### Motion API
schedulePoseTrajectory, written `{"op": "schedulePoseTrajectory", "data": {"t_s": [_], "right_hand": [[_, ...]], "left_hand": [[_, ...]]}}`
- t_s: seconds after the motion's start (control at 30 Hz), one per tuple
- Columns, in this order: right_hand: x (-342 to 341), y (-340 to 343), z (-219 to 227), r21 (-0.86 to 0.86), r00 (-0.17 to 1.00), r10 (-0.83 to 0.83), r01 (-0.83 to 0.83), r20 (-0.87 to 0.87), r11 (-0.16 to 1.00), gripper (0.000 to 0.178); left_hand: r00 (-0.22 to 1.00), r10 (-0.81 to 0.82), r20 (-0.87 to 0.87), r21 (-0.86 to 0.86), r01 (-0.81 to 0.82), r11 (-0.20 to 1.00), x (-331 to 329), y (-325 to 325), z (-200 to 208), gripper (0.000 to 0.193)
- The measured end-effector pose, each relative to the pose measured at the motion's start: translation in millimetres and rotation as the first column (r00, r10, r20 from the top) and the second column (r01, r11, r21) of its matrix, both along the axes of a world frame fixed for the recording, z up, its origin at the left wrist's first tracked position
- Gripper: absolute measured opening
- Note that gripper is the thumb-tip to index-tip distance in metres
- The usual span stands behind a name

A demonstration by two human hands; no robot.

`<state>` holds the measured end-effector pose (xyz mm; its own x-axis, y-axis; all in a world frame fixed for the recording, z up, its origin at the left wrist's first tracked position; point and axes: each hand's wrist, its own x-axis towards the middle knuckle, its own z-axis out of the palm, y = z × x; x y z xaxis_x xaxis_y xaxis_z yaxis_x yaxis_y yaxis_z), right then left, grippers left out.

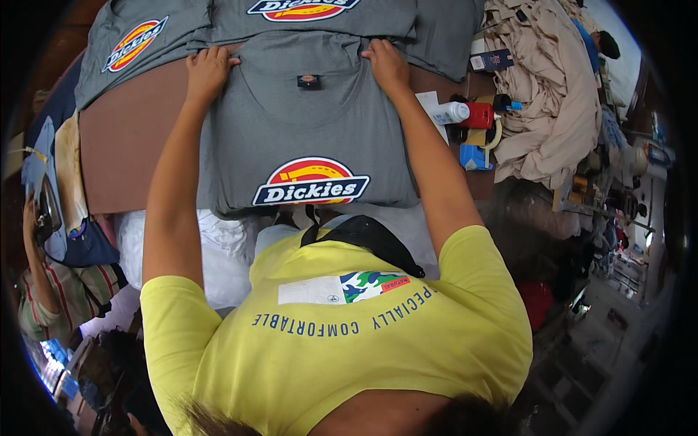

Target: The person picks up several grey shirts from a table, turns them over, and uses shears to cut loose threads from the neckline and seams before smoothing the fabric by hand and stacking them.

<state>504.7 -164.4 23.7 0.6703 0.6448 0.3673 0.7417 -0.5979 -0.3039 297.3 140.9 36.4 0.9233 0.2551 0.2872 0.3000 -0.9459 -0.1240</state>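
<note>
Lying between both hands (209,73) (389,67): gray shirt (305,127)

On the flat brown table (134,149) there lie grey fabric T-shirts (305,127) with colourful emblems and one white paper sheet (427,99).

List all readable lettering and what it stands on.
I won't copy wording; placement only.
Gray shirt: white emblem lettering, readable.
Upper-left shirt: same emblem, readable.
Top-centre shirt: same emblem, cropped but readable.
Neck label: too small.
Yellow shirt: curved dark lettering and small orange patch text, readable.
Dark tag, white bottle: too small.
</note>
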Motion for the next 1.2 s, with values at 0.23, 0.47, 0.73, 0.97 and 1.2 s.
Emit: {"op": "schedulePoseTrajectory", "data": {"t_s": [0.23,0.47,0.73,0.97,1.2], "right_hand": [[-59,-59,42,0.069,0.992,0.125,-0.123,-0.026,0.990,0.025],[-199,-217,44,0.014,0.774,-0.177,0.233,-0.608,0.972,0.014],[-240,-246,7,0.211,0.573,-0.157,0.523,-0.804,0.826,0.028],[-240,-250,-16,0.369,0.551,0.032,0.514,-0.834,0.775,0.022],[-223,-268,3,0.283,0.266,0.141,0.629,-0.954,0.725,0.017]], "left_hand": [[0.892,0.233,0.387,-0.360,-0.087,0.929,-76,-55,6,0.035],[0.840,0.498,0.215,-0.680,-0.237,0.693,-275,-161,-36,0.033],[0.701,0.704,0.111,-0.994,0.080,0.076,-296,-168,-71,0.045],[0.859,0.509,-0.052,-0.906,0.175,-0.387,-304,-151,-49,0.022],[0.937,0.296,-0.187,-0.912,-0.054,-0.407,-313,-112,-10,0.015]]}}
